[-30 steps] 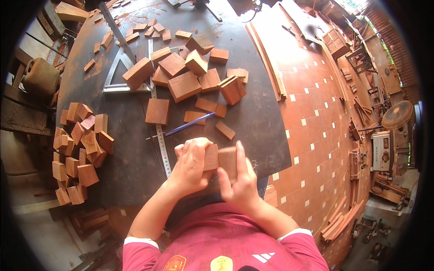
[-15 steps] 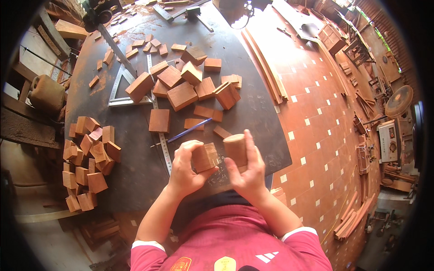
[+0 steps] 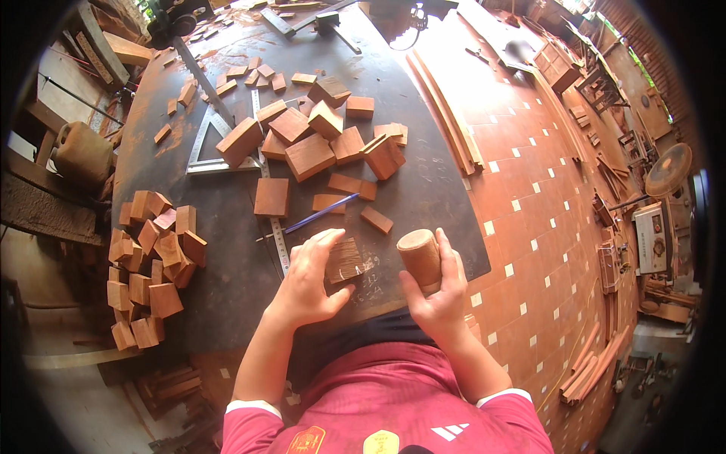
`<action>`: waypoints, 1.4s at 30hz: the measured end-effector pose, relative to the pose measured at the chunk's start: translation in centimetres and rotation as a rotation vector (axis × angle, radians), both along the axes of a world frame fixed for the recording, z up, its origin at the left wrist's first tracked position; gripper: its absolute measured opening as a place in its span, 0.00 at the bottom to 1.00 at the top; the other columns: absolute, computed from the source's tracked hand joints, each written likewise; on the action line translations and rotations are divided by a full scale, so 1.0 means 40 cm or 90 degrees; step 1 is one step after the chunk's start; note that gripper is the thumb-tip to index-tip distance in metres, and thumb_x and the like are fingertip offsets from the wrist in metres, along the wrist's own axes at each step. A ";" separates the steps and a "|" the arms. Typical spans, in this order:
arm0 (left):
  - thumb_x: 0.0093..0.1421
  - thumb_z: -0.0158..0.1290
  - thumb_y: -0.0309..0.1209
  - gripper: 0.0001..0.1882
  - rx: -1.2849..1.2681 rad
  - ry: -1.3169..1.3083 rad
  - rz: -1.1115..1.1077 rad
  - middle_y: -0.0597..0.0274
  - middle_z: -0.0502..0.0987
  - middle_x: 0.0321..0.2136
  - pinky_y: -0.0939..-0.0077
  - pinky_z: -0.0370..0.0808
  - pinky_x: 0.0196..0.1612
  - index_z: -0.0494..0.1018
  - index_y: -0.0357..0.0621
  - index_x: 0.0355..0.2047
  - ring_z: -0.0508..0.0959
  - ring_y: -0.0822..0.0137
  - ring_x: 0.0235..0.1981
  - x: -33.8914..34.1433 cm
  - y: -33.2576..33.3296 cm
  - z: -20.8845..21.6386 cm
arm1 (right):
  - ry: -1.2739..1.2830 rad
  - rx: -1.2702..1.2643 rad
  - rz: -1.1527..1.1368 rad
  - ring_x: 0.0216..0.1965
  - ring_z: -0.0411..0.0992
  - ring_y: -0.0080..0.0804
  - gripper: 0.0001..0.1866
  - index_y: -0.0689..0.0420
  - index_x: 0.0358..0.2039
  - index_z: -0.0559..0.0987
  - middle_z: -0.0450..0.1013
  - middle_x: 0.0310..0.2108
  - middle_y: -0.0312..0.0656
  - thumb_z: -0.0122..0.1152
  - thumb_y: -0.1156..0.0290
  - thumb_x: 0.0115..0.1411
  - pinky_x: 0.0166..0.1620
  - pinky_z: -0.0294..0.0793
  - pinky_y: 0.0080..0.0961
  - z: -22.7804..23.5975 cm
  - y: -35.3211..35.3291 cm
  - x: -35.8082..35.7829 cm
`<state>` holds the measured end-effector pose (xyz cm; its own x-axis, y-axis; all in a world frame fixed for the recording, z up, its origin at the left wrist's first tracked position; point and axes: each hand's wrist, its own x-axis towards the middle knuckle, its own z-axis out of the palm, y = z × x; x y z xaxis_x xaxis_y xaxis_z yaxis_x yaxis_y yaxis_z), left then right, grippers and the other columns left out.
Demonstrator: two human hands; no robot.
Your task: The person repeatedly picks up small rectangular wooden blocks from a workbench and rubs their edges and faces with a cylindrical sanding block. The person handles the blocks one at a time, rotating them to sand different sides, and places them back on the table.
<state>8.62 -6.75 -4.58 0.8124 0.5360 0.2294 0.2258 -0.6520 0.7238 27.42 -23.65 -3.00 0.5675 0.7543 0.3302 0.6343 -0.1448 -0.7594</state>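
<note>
Over the tabletop (image 3: 227, 234), I see my right hand (image 3: 445, 291) swung outward, thumb and fingers gripping the cylinder (image 3: 420, 256). My left hand (image 3: 308, 274) has just spread open beside the block (image 3: 347, 259), freed and apparently resting there, both pieces parted.

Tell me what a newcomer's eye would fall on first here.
Probably the rounded wooden piece in the right hand, at the near right of the dark table. Next might come the jumble of brown blocks around the middle of the tabletop, with a blue pen on its near side, then the tight cluster of blocks at the left.
</note>
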 end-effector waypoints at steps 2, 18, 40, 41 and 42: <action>0.46 0.77 0.32 0.50 0.008 0.021 -0.020 0.47 0.74 0.62 0.57 0.67 0.69 0.67 0.40 0.69 0.73 0.46 0.64 -0.002 0.005 0.004 | -0.004 -0.007 -0.004 0.51 0.76 0.55 0.45 0.68 0.72 0.65 0.73 0.54 0.59 0.76 0.74 0.56 0.56 0.77 0.43 0.001 -0.008 0.008; 0.42 0.79 0.41 0.48 0.044 0.013 0.030 0.51 0.77 0.57 0.55 0.68 0.65 0.73 0.43 0.64 0.76 0.48 0.59 0.001 -0.003 -0.003 | -0.011 -0.001 0.186 0.48 0.78 0.60 0.45 0.63 0.73 0.65 0.73 0.52 0.61 0.76 0.75 0.56 0.52 0.81 0.45 -0.016 0.024 -0.051; 0.37 0.75 0.31 0.41 -0.007 -0.040 0.041 0.49 0.81 0.53 0.56 0.75 0.62 0.76 0.41 0.56 0.80 0.48 0.56 0.009 0.003 -0.028 | -0.085 0.010 0.336 0.50 0.77 0.64 0.47 0.66 0.71 0.67 0.75 0.51 0.64 0.78 0.79 0.50 0.54 0.80 0.47 -0.027 0.010 -0.056; 0.37 0.75 0.31 0.41 -0.007 -0.044 0.038 0.49 0.81 0.53 0.56 0.75 0.62 0.76 0.41 0.56 0.80 0.48 0.56 0.011 0.001 -0.032 | -0.073 0.012 0.338 0.50 0.77 0.64 0.47 0.66 0.71 0.67 0.75 0.51 0.64 0.78 0.79 0.50 0.54 0.80 0.48 -0.023 0.015 -0.043; 0.39 0.75 0.32 0.40 -0.010 -0.041 0.040 0.49 0.81 0.53 0.56 0.75 0.62 0.77 0.41 0.56 0.80 0.47 0.56 0.012 -0.001 -0.029 | -0.077 0.007 0.286 0.51 0.77 0.64 0.46 0.66 0.70 0.68 0.75 0.51 0.63 0.78 0.79 0.50 0.54 0.80 0.48 -0.029 0.035 -0.032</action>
<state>9.09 -6.77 -5.76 0.7610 0.5893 0.2712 0.2179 -0.6260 0.7488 26.14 -22.26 -4.15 0.1413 0.9129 0.3830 0.7169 0.1724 -0.6755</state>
